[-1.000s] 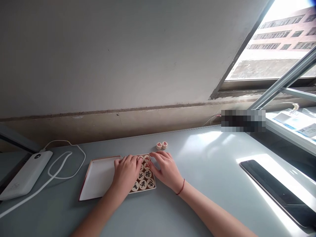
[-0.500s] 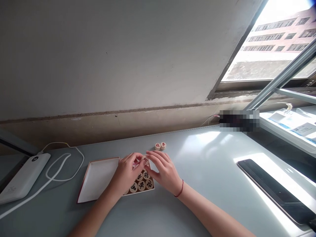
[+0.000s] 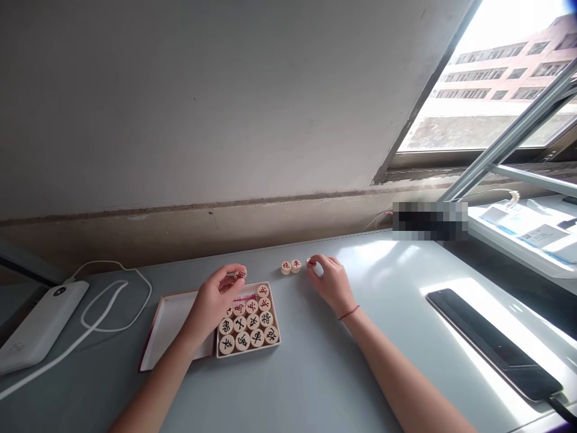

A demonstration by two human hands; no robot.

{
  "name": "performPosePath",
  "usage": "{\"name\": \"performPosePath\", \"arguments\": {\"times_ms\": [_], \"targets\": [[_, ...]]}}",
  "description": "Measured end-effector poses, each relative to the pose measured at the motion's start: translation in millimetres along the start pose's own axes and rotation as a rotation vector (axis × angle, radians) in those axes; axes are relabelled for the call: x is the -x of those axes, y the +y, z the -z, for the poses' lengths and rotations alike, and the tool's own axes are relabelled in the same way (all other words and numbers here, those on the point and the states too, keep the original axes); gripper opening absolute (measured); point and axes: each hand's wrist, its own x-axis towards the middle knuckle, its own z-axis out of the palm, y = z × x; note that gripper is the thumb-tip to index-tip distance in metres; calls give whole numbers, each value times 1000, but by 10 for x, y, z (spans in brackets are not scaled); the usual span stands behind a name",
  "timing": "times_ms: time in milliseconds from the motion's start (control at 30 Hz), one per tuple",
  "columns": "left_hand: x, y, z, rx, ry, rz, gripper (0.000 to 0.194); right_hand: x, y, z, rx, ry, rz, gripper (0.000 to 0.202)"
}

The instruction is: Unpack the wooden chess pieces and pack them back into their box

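A: What is the left hand (image 3: 213,300) doing?

B: It is pinching a red-marked Chinese chess piece (image 3: 240,275), thumb and fingers close together, by the far edge of the chess box (image 3: 247,353).

A: And the right hand (image 3: 333,285)?

B: It is making a narrow pinch too, on a second chess piece (image 3: 309,261), out past the far right corner of the box. Fingers are hiding most of that piece, so I'm not able to tell if it is touching the desk (image 3: 315,379).

A: What is standing between that hand and the box's far right corner?

B: Two little piles of chess pieces (image 3: 291,266) are standing there side by side, showing red signs on top.

A: What is sitting inside the box?

B: Round pieces are sitting in rows, black signs on the near side and red signs on the far side.

A: What else are you seeing?

B: A white-lined lid (image 3: 166,325) is lying just left of the box. A power bank (image 3: 49,328) is lying farther left, and a phone (image 3: 491,346) is lying well to the right of the box.
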Motion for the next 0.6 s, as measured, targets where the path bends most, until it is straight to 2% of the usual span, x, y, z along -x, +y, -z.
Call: {"name": "performPosePath", "arguments": {"times_ms": [67,133,233,300,367,467,533,600], "targets": [[4,-1,11,-1,5,-2,29,9,9,-24,42,-40,-2,14],[27,18,1,-25,-34,-12,30,33,-89,-13,42,-10,5,16],[86,71,-45,-113,-141,-54,26,107,-403,55,-156,5,49,15],[135,102,-101,-198,-165,-133,23,185,-666,108,-350,-120,88,14],[189,118,-178,-301,-132,-241,20,272,-904,149,-502,-248,81,13],[262,107,-306,-429,-83,-383,21,371,-1120,173,-631,-337,11,13],[291,86,-372,-486,-58,-435,22,388,-1145,167,-665,-354,-16,15],[295,63,-401,-528,-29,-448,23,354,-1073,155,-664,-343,-11,18]]}}
